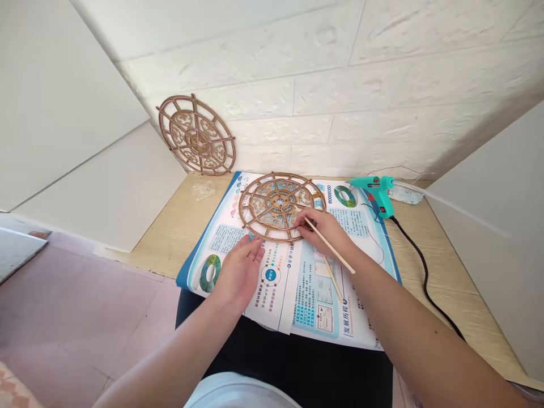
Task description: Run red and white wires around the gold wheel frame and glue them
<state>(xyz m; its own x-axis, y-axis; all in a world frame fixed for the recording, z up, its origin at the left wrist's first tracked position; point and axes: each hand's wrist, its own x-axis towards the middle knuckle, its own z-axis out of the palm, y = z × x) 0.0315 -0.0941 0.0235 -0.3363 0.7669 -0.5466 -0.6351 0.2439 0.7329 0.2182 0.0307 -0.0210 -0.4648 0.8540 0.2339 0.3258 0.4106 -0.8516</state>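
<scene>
A round brown openwork disc (pixel 272 177), with spokes and cut-out ornaments, lies flat on a printed sheet (pixel 272 309). My right hand (pixel 318 226) pinches a thin wooden stick (pixel 335 256) at the disc's near right side. The stick slants from the fingers back over the wrist. Near the disc's lower left edge, my left hand (pixel 243 269) is open, palm turned sideways. Its fingertips are close to the rim; whether they touch it I cannot tell. A second wooden stick (pixel 334 279) rests on the sheet beneath my right forearm.
A similar disc (pixel 196 136) leans against the white brick-pattern wall (pixel 255 90) at the back left. A teal glue gun (pixel 376 190) with a black cord (pixel 419 255) lies at the right. Clear plastic (pixel 203 190) sits on the wooden tabletop (pixel 165 238). White panels flank both sides.
</scene>
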